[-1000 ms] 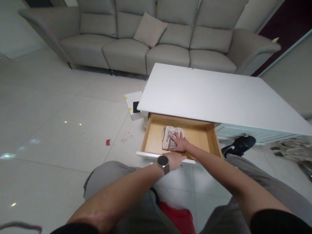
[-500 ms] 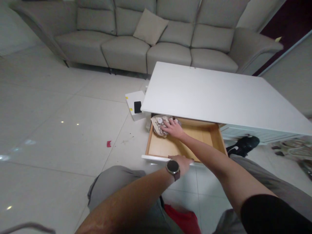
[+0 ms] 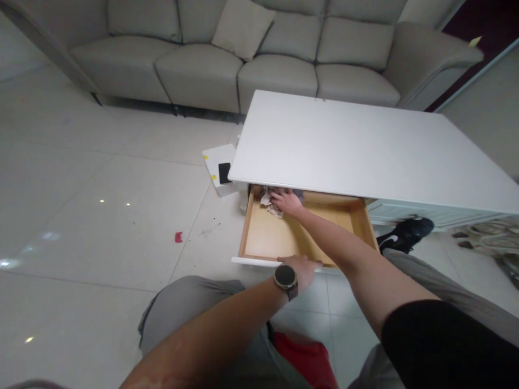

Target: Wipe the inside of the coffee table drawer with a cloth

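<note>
Grey sofa [image 3: 243, 59] with loose cushion [image 3: 242, 26] along far wall, white box [image 3: 219, 170] bearing a black phone [image 3: 224, 173] on the tiled floor [image 3: 101, 178], small red scrap [image 3: 179, 236] nearer, black shoe [image 3: 405, 233] at right.

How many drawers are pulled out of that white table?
1: the drawer under the table edge nearest the person. The right hand presses a cloth at its back; the left hand rests on its front. Others may be hidden.
</note>
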`<state>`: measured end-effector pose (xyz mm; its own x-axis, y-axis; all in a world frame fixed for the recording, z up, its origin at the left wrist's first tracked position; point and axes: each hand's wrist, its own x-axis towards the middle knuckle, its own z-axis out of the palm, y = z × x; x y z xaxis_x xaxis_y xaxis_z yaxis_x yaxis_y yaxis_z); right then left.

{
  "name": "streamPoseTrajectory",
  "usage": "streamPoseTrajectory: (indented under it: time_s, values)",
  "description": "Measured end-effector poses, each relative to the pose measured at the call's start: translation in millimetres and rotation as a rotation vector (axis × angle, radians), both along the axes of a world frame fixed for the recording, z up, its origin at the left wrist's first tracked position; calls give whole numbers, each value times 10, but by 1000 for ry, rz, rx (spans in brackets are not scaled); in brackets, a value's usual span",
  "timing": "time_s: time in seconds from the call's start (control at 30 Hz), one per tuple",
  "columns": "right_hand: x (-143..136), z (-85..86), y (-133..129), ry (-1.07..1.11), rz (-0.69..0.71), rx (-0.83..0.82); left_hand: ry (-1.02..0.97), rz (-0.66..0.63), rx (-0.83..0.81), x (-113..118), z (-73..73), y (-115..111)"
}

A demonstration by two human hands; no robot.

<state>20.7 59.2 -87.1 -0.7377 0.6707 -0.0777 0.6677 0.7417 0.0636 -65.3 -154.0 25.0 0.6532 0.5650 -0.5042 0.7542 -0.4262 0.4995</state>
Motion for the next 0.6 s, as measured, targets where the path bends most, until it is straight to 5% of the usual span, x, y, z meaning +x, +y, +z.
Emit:
streamPoseTrajectory:
  time_s: [0.23, 0.33, 0.43, 0.6]
  values:
    - [1836, 143, -387, -98, -312, 12, 75, -3, -30, 35, 14, 23]
    - [2380, 230, -514, -133, -456, 60, 74, -1, -40, 49, -39, 18]
    - [2528, 262, -559, -140, -528, 75, 57, 14, -13, 52, -87, 0]
    - [2365, 220, -574, -94, -614, 72, 65, 27, -3, 59, -110, -19]
